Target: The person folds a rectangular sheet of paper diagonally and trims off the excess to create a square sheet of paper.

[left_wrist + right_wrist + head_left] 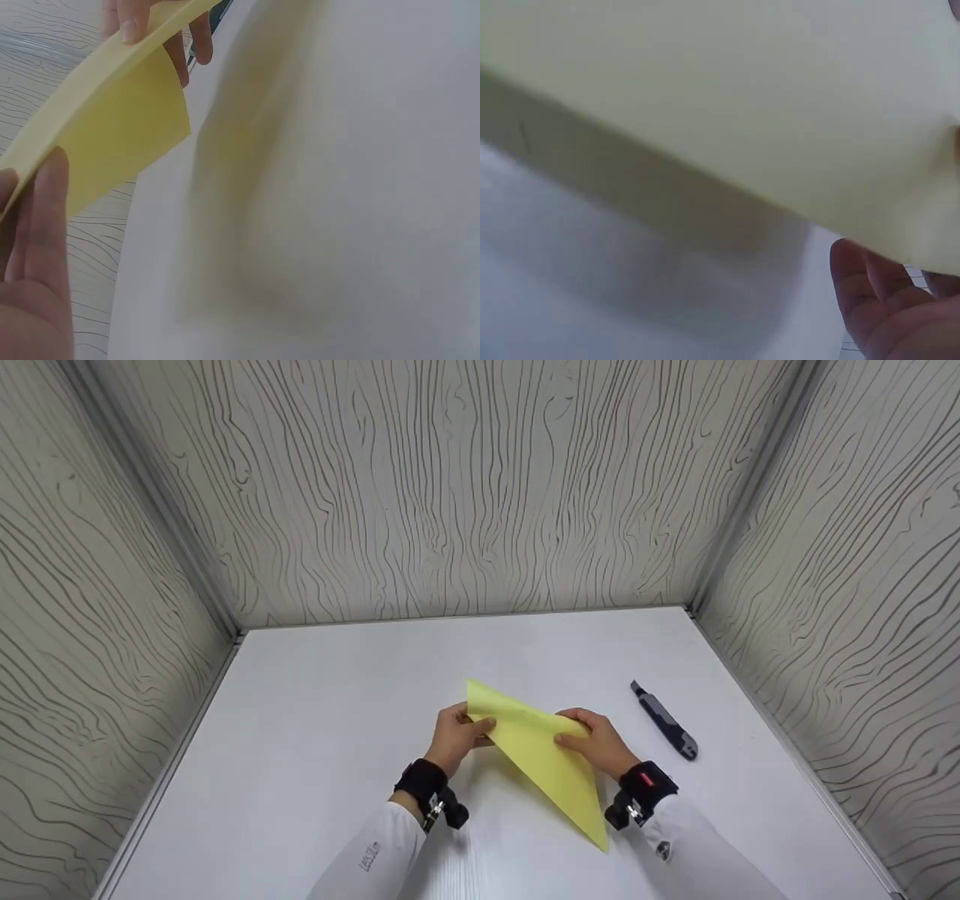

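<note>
A yellow sheet of paper is held slantwise above the white table, bent along its length, with one pointed corner hanging toward the person. My left hand pinches its left edge, thumb on top and fingers beneath. Farther right, my right hand grips the opposite edge with the thumb on the near face. In the left wrist view the paper shows its underside between both hands, its shadow falling on the table. Close up in the right wrist view, the paper hides part of the fingers of the left hand.
A grey and black utility knife lies on the white table, to the right of the right hand. Wood-grain panels enclose the table at the back and both sides. Each wrist wears a black strap with a small camera.
</note>
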`<state>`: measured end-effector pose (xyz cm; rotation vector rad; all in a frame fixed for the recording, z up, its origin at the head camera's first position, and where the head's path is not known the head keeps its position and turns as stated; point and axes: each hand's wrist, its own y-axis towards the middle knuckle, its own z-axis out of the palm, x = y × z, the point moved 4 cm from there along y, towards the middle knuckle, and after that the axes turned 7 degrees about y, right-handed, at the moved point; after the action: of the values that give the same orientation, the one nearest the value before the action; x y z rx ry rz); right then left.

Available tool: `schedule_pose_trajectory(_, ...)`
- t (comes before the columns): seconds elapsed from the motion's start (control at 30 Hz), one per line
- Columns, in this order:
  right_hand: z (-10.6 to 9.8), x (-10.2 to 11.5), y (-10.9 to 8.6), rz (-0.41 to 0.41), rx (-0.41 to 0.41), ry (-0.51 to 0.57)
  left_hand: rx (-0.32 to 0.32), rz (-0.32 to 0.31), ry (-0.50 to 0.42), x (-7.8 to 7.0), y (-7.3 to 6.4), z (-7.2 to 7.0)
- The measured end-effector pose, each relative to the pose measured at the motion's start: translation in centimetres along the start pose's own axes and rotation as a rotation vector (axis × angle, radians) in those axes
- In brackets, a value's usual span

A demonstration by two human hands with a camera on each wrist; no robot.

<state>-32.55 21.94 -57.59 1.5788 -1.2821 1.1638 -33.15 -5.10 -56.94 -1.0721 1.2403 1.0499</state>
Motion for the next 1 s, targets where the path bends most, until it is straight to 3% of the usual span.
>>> schedule_pose_trajectory(0.2, -0.5, 0.0, 0.0, 0.151, -0.058, -0.007, 0.006, -0.001, -0.014, -0.1, 0.0, -0.5)
schedule_pose_trajectory(0.37, -0.8, 0.2, 0.1, 0.229, -0.044, 0.074, 0.008, 0.004, -0.009, -0.4, 0.0, -0.7)
schedule_pose_trajectory(0.63, -1.4, 0.7, 0.1, 0.188, 0.046, 0.359, 0.022, 0.022, 0.000, -0.6, 0.1, -1.2)
schedule_pose_trajectory(0.83, -2.0, 1.0, 0.2, 0.167, 0.062, 0.386, 0.045, 0.003, 0.008, -0.7, 0.1, -1.8)
schedule_pose_trajectory(1.0, -2.2, 1.4, 0.0, 0.147, 0.125, 0.379, 0.083, -0.014, 0.022, -0.8, 0.1, -2.4)
